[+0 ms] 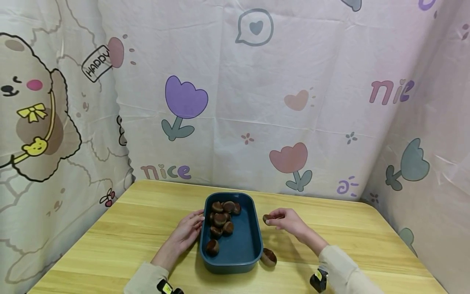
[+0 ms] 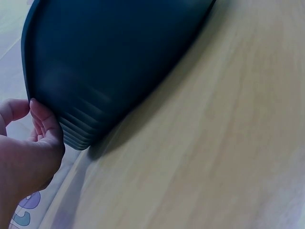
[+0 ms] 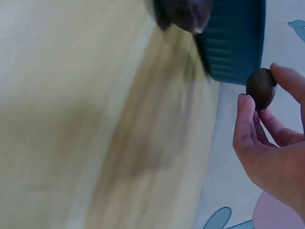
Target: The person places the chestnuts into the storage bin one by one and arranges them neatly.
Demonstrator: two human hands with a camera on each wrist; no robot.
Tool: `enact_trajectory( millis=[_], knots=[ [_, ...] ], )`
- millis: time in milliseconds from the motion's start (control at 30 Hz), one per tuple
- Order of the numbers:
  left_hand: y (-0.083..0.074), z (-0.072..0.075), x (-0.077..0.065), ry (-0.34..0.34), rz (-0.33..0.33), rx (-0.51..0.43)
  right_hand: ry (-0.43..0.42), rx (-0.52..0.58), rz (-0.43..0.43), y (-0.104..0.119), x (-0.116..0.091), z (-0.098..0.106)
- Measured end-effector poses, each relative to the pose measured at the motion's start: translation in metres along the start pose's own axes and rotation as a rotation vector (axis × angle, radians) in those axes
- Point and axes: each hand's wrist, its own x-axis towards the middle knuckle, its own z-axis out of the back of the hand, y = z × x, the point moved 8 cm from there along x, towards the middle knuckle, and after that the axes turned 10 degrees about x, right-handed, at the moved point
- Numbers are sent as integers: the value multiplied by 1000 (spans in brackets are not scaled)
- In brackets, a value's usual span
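Observation:
A dark blue plastic box (image 1: 240, 241) stands on the table with several glossy brown chestnuts (image 1: 220, 219) inside, mostly along its left side. My left hand (image 1: 186, 230) is at the box's left side, and in the left wrist view thumb and fingertips pinch the rim's edge. My right hand (image 1: 290, 223) holds a single chestnut (image 3: 261, 89) between thumb and fingertips, to the right of the box and above the table. Another chestnut (image 1: 269, 257) lies outside, beside the box's front right corner.
The light wooden table (image 1: 147, 216) reaches back to a printed cloth (image 1: 235, 102) hanging behind it and along both sides. In the right wrist view, the box's outer wall (image 3: 231, 47) shows close to the held chestnut.

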Motion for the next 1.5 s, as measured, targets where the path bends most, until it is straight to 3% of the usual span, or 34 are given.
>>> enact_trajectory(
  millis=[433,833,1500],
  knots=[
    [0,-2,0,18,2,5,82,-87,27,35,9,-14],
    [-2,0,-2,26,-1,-1,287,-124,13,56,10,-78],
    [-4,-3,-2,38,-13,-28,415,-206,-24,67,40,-145]
  ],
)
